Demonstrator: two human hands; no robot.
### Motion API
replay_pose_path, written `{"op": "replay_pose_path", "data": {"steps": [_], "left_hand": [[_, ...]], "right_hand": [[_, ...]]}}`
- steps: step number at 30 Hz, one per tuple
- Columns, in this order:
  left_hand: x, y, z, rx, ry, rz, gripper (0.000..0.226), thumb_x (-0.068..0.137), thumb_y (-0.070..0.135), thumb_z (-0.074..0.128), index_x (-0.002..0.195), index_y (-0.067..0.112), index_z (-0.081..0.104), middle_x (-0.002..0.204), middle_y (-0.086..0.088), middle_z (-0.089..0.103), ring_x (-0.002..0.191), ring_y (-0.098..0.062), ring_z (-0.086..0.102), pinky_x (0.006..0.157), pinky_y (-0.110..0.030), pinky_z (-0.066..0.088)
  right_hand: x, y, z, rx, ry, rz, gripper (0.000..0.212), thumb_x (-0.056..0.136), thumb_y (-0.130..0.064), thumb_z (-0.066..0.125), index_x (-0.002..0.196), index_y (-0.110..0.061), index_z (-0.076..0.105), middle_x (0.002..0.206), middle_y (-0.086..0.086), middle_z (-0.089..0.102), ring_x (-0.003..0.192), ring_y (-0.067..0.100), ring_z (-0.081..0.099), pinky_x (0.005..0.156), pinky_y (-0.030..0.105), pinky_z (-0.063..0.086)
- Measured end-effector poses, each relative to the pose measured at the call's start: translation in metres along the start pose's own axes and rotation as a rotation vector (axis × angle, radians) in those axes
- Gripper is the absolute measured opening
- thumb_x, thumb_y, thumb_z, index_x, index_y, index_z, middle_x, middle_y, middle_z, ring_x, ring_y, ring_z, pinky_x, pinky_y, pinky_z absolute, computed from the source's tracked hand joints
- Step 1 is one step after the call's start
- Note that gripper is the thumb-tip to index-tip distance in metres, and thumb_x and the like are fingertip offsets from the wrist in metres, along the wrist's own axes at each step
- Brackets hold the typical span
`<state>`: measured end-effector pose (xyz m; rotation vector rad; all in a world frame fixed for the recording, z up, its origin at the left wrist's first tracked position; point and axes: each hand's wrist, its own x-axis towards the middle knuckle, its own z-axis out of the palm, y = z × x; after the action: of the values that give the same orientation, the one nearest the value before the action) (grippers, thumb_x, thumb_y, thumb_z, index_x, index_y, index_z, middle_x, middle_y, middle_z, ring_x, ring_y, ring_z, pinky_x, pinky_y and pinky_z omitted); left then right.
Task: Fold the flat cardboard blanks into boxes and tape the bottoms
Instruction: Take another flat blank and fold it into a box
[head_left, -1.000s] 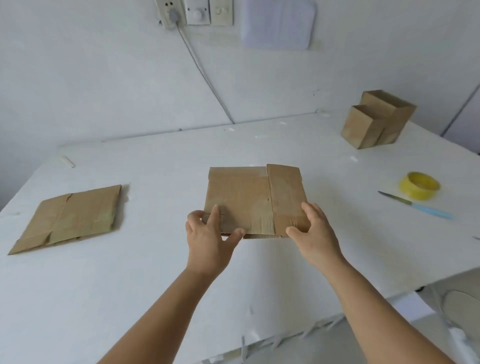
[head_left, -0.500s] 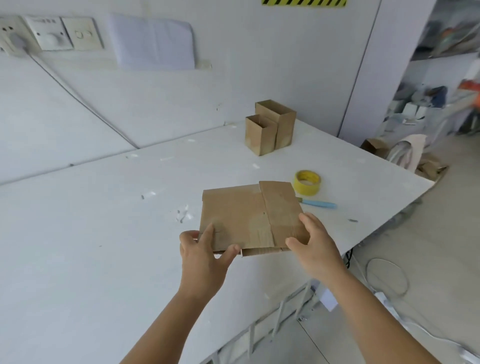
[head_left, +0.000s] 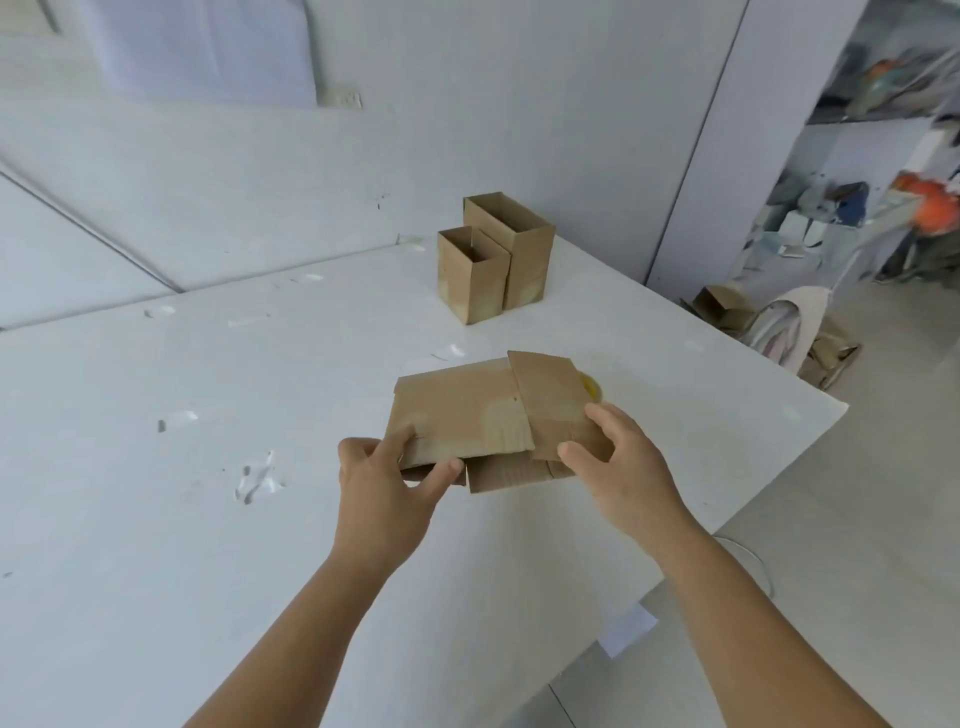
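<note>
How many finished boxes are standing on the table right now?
2. A shorter box and a taller box stand touching, open tops up, at the table's far side near the wall. Others could be out of view.

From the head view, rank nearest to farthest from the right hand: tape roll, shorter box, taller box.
From the right hand:
1. Tape roll, just beyond the fingers, mostly hidden by the cardboard blank.
2. Shorter box, farther back, on the left.
3. Taller box, behind it.

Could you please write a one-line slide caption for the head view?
Both hands grip a flat cardboard blank above the white table.
</note>
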<state>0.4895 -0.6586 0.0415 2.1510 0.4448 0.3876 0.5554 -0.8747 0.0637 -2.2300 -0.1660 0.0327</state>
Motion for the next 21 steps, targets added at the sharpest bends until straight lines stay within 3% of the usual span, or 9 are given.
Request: {"op": "replay_pose_path", "data": {"steps": [5,7,9,11,13,16,18,21], "left_hand": [[0.026,0.021,-0.002,0.010,0.081,-0.050,0.055,0.079,0.050,0.067,0.128,0.028,0.056,0.108,0.005,0.038,0.084,0.003,0.053,0.075,-0.015,0.034],[0.033,0.028,-0.003,0.020,0.106,-0.069,0.050,0.081,0.052,0.063,0.125,0.030,0.058,0.105,0.006,0.041,0.083,0.006,0.051,0.070,-0.015,0.034],[0.037,0.036,-0.004,0.015,0.139,-0.067,0.041,0.083,0.051,0.058,0.118,0.029,0.063,0.096,0.006,0.048,0.088,-0.003,0.056,0.064,-0.012,0.035],[0.039,0.044,-0.004,0.000,0.191,-0.052,0.037,0.088,0.044,0.054,0.118,0.024,0.064,0.088,0.005,0.056,0.097,-0.019,0.059,0.062,-0.013,0.036],[0.039,0.054,-0.002,-0.012,0.281,-0.077,0.037,0.090,0.040,0.055,0.125,0.028,0.058,0.097,0.005,0.059,0.092,-0.007,0.060,0.066,-0.012,0.037],[0.032,0.071,0.005,-0.114,0.410,-0.150,0.041,0.086,0.036,0.062,0.123,0.035,0.045,0.100,0.018,0.058,0.081,0.015,0.057,0.063,-0.011,0.040],[0.027,0.077,0.011,-0.212,0.466,-0.196,0.042,0.084,0.033,0.066,0.118,0.029,0.042,0.102,0.021,0.058,0.083,0.019,0.056,0.061,-0.011,0.043],[0.016,0.080,0.020,-0.235,0.495,-0.229,0.029,0.086,0.029,0.064,0.112,0.025,0.051,0.110,0.022,0.060,0.089,0.019,0.055,0.067,-0.011,0.042]], "right_hand": [[0.038,-0.008,-0.010,0.062,-0.052,-0.058,0.053,0.089,-0.043,0.052,0.138,-0.023,0.046,0.133,-0.012,0.050,0.115,0.003,0.044,0.097,0.025,0.037],[0.052,-0.013,-0.012,0.076,-0.073,-0.113,0.043,0.092,-0.044,0.048,0.125,-0.017,0.057,0.111,-0.007,0.059,0.103,0.008,0.052,0.092,0.030,0.044],[0.065,-0.018,-0.013,0.111,-0.077,-0.206,0.041,0.095,-0.041,0.046,0.105,-0.004,0.059,0.086,0.006,0.057,0.081,0.013,0.051,0.076,0.036,0.043],[0.075,-0.020,-0.014,0.144,-0.137,-0.269,0.041,0.097,-0.038,0.044,0.110,-0.003,0.060,0.093,0.007,0.064,0.087,0.012,0.056,0.080,0.036,0.044],[0.086,-0.021,-0.017,0.155,-0.229,-0.275,0.043,0.098,-0.039,0.040,0.131,-0.016,0.055,0.116,-0.004,0.063,0.107,0.008,0.055,0.091,0.025,0.043],[0.099,-0.019,-0.024,0.190,-0.323,-0.329,0.047,0.095,-0.045,0.039,0.139,-0.029,0.044,0.122,-0.013,0.059,0.105,0.003,0.057,0.092,0.026,0.046],[0.104,-0.016,-0.027,0.225,-0.376,-0.364,0.048,0.095,-0.045,0.041,0.141,-0.032,0.040,0.118,-0.015,0.060,0.097,-0.001,0.060,0.086,0.021,0.049],[0.108,-0.011,-0.030,0.241,-0.418,-0.433,0.048,0.095,-0.044,0.043,0.141,-0.031,0.039,0.109,-0.022,0.057,0.083,-0.019,0.054,0.063,-0.001,0.040]]}}
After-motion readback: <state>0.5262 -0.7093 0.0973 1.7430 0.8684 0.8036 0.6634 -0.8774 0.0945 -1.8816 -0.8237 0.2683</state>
